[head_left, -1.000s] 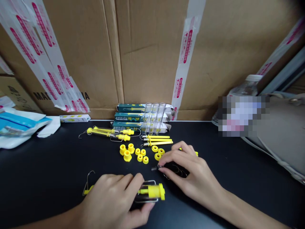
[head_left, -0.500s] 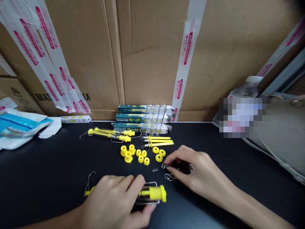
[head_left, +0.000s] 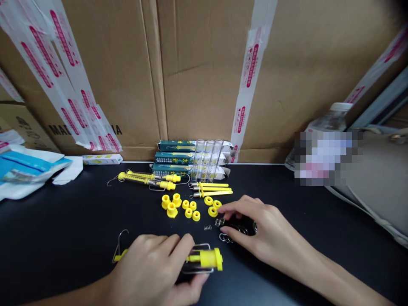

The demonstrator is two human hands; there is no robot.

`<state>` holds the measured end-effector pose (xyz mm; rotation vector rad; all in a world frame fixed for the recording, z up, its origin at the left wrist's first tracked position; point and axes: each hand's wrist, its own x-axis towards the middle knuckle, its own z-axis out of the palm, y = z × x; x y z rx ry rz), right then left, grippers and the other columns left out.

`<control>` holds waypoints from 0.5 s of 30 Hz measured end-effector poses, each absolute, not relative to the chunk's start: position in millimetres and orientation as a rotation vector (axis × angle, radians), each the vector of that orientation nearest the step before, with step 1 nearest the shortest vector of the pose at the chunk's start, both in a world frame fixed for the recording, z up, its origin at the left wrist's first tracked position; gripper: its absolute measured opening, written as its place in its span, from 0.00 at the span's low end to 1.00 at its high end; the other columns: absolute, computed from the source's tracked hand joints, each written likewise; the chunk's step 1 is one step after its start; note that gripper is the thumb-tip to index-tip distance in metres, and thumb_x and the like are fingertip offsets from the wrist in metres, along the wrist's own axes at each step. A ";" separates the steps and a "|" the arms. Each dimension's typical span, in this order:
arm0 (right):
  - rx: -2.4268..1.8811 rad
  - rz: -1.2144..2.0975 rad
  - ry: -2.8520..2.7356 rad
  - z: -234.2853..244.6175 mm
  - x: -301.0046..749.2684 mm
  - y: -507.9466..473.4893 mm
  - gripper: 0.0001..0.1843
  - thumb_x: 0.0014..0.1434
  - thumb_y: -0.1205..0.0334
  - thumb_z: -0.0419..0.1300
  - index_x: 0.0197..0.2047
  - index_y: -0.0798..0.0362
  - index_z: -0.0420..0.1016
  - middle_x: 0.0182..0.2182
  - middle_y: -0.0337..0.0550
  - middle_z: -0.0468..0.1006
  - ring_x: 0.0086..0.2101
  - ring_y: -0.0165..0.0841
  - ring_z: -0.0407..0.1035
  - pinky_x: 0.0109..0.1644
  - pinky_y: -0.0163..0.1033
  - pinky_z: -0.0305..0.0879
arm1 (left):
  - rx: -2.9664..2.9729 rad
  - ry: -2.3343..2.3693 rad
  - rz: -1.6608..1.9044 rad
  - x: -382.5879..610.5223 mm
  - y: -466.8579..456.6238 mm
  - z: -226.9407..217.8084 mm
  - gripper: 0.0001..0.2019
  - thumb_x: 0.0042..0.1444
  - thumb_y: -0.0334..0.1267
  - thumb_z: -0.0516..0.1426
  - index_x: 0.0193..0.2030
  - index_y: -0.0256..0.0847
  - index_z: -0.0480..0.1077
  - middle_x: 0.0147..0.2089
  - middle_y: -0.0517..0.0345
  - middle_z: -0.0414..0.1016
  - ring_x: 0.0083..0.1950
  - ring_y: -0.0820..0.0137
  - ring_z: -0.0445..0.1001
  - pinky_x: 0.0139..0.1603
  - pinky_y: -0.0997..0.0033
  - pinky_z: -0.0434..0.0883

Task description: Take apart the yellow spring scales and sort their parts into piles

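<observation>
My left hand (head_left: 153, 267) is wrapped round a yellow spring scale (head_left: 208, 258) with a clear tube. Its wire hook sticks out at the left and a wire frame shows near its yellow right end; the palm hides the middle. My right hand (head_left: 258, 225) is open low over the table, thumb and forefinger apart beside a small coil spring (head_left: 219, 222). Wire hooks (head_left: 226, 238) lie partly under that hand. Another small spring (head_left: 207, 228) rests just left of its fingertips. Yellow rings (head_left: 213, 211) lie beyond the forefinger.
Behind lie yellow flanged caps (head_left: 172, 210), small collars (head_left: 188, 213), yellow scale rods (head_left: 213, 193) and two spring scales (head_left: 146, 180). Clear tubes (head_left: 208, 159) lean on green boxes (head_left: 174, 158). A bottle (head_left: 338, 117) and bag (head_left: 376, 182) stand right; a blue-white packet (head_left: 32, 165) lies left.
My right thumb and forefinger have spread apart, letting go of the small coil spring, which now lies on the table. My left hand and the spring scale look unchanged.
</observation>
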<state>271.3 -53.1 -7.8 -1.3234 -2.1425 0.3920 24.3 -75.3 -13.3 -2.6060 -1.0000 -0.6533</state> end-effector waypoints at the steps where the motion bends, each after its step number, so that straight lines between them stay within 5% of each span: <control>1: -1.298 0.357 -2.150 -7.5 270.8 -53.5 0.14 0.55 0.65 0.68 0.46 0.47 0.78 0.37 0.42 0.80 0.37 0.39 0.71 0.43 0.48 0.68 | -2.608 -1.000 -0.651 24.5 -75.0 -13.2 0.07 0.49 0.42 0.58 0.32 0.44 0.66 0.22 0.68 0.73 0.19 0.66 0.75 0.16 0.65 0.69; 9: -1.134 0.056 -2.274 -7.3 253.2 -59.2 0.10 0.61 0.58 0.65 0.47 0.44 0.80 0.48 0.46 0.75 0.47 0.46 0.64 0.46 0.56 0.63 | -2.614 -0.983 -0.651 24.3 -74.0 -12.9 0.06 0.51 0.42 0.58 0.31 0.44 0.65 0.22 0.68 0.72 0.19 0.66 0.74 0.16 0.66 0.68; 15: -1.034 0.195 -2.247 -11.5 246.5 -57.0 0.06 0.65 0.65 0.61 0.42 0.48 0.80 0.42 0.42 0.79 0.43 0.40 0.64 0.48 0.51 0.65 | -2.637 -0.989 -0.626 25.2 -73.6 -9.7 0.06 0.53 0.42 0.58 0.31 0.45 0.65 0.22 0.68 0.71 0.18 0.66 0.74 0.17 0.65 0.68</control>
